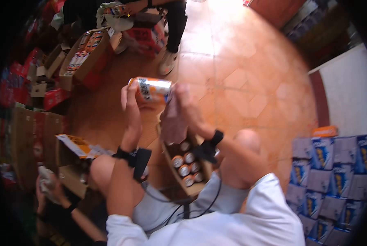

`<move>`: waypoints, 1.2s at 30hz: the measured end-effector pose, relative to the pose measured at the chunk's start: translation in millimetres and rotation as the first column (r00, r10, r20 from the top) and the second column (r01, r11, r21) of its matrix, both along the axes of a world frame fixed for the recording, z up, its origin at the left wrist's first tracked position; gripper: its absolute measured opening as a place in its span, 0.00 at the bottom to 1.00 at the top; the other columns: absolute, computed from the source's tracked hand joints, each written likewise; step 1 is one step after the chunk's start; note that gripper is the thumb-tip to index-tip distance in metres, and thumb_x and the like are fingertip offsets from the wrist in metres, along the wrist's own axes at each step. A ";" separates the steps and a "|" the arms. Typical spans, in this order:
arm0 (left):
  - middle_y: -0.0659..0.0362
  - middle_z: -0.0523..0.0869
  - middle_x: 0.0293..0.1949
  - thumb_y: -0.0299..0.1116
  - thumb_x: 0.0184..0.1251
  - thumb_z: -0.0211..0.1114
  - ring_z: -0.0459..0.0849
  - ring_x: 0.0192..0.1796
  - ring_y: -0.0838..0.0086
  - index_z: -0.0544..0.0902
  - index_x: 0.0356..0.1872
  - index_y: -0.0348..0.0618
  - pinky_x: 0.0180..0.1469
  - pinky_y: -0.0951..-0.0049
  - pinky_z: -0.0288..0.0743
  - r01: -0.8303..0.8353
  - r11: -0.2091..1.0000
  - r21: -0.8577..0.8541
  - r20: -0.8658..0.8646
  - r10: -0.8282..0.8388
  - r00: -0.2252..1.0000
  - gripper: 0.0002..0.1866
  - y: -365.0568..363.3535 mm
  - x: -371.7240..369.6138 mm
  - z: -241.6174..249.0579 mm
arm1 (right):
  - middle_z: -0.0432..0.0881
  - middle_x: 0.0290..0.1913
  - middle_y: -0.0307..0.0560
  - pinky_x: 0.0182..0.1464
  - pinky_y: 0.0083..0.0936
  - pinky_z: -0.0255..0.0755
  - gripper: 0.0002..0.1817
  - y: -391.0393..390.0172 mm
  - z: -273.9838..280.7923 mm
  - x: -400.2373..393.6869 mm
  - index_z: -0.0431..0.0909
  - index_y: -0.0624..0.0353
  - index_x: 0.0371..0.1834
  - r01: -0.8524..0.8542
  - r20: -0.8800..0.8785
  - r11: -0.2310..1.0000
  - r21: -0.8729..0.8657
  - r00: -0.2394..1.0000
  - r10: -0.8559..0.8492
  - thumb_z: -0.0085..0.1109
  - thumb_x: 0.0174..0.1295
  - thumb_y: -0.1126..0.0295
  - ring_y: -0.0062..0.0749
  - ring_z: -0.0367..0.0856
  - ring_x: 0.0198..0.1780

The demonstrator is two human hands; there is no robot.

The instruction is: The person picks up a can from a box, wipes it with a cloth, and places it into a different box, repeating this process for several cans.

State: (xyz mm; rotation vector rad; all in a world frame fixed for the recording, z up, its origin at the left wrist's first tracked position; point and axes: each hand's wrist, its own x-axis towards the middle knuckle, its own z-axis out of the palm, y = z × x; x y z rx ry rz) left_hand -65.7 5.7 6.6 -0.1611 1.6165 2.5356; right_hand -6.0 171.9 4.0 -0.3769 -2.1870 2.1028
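An orange and silver can point(152, 88) is held sideways above the floor. My left hand point(132, 100) has its fingers closed round the can's left end. My right hand point(183, 102) is at the can's other end, slightly blurred, closed on a greyish-brown cloth point(174, 121) that hangs down. Below the hands, between my knees, an open cardboard box point(197, 189) holds several upright cans point(184, 169). The cloth hides part of the box.
A co-worker's hands point(54, 188) hold a pale cloth at lower left. Another person point(175, 28) at the top holds a can. Open boxes of cans point(103, 57) stand at upper left. Blue and grey packs point(321, 180) are stacked at right, near a white panel point(347, 90).
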 end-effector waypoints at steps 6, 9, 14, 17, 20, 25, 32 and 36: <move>0.59 0.82 0.41 0.53 0.75 0.67 0.85 0.37 0.77 0.76 0.57 0.38 0.29 0.77 0.81 -0.171 0.924 -0.343 -0.167 0.120 0.979 0.27 -1.2 0.8 9.8 | 0.81 0.31 0.54 0.39 0.35 0.76 0.28 -19.8 -28.5 6.0 0.76 0.64 0.50 -0.077 -0.255 0.983 0.164 0.960 0.118 0.49 0.78 0.44 0.39 0.86 0.37; 0.54 0.86 0.43 0.54 0.74 0.66 0.86 0.42 0.70 0.79 0.52 0.36 0.45 0.68 0.80 -0.326 0.866 -0.380 -0.312 0.212 0.926 0.27 -4.0 -2.9 -1.3 | 0.83 0.26 0.48 0.32 0.32 0.75 0.22 -30.8 8.3 26.1 0.80 0.65 0.38 -0.321 0.031 0.935 -0.150 0.944 0.329 0.61 0.74 0.52 0.33 0.84 0.28; 0.51 0.88 0.37 0.52 0.73 0.66 0.88 0.42 0.67 0.82 0.45 0.34 0.47 0.64 0.79 -0.193 0.916 -0.351 -0.233 0.115 0.966 0.25 -6.0 6.1 0.2 | 0.81 0.22 0.48 0.32 0.32 0.75 0.22 -39.5 20.1 40.0 0.81 0.65 0.32 -0.463 -0.097 0.827 0.320 0.852 0.514 0.64 0.72 0.54 0.30 0.81 0.25; 0.57 0.86 0.35 0.49 0.74 0.66 0.85 0.36 0.75 0.82 0.42 0.35 0.41 0.71 0.79 -0.135 0.977 -0.165 -0.155 0.109 0.982 0.22 -3.7 9.3 2.1 | 0.83 0.23 0.50 0.32 0.33 0.75 0.20 -42.6 25.4 44.4 0.83 0.66 0.34 -0.370 -0.174 0.860 0.351 0.877 0.448 0.66 0.71 0.55 0.30 0.81 0.26; 0.60 0.83 0.37 0.50 0.74 0.64 0.83 0.37 0.79 0.81 0.46 0.39 0.42 0.75 0.79 -0.103 0.990 -0.096 -0.112 0.092 0.989 0.21 -6.7 11.5 2.6 | 0.83 0.22 0.46 0.31 0.34 0.76 0.21 -44.6 32.9 46.6 0.83 0.66 0.34 -0.302 -0.108 0.937 0.176 0.940 0.323 0.65 0.72 0.55 0.28 0.82 0.26; 0.62 0.79 0.43 0.53 0.75 0.62 0.82 0.43 0.80 0.78 0.53 0.44 0.47 0.75 0.79 -0.161 0.987 -0.029 -0.089 0.158 0.983 0.22 -4.0 16.7 7.3 | 0.83 0.42 0.43 0.46 0.21 0.76 0.25 -31.0 15.0 35.2 0.76 0.62 0.54 -0.190 0.082 0.815 -0.548 0.957 0.279 0.57 0.78 0.47 0.23 0.81 0.42; 0.62 0.80 0.37 0.50 0.75 0.65 0.82 0.39 0.79 0.78 0.46 0.41 0.44 0.73 0.79 -0.248 0.968 0.029 -0.001 0.248 0.969 0.20 -6.5 9.1 -11.0 | 0.86 0.29 0.47 0.36 0.30 0.78 0.21 -41.3 31.2 35.4 0.85 0.63 0.37 -0.443 -0.092 0.853 0.275 0.871 0.482 0.63 0.74 0.52 0.29 0.84 0.31; 0.57 0.84 0.40 0.55 0.72 0.67 0.84 0.42 0.72 0.79 0.46 0.37 0.47 0.67 0.79 -0.276 0.933 -0.229 -0.157 0.244 0.957 0.26 -8.9 6.0 -8.9 | 0.86 0.28 0.56 0.35 0.42 0.79 0.17 -45.2 20.4 33.3 0.87 0.60 0.34 -0.310 -0.163 0.733 0.605 0.854 0.495 0.70 0.66 0.55 0.54 0.87 0.31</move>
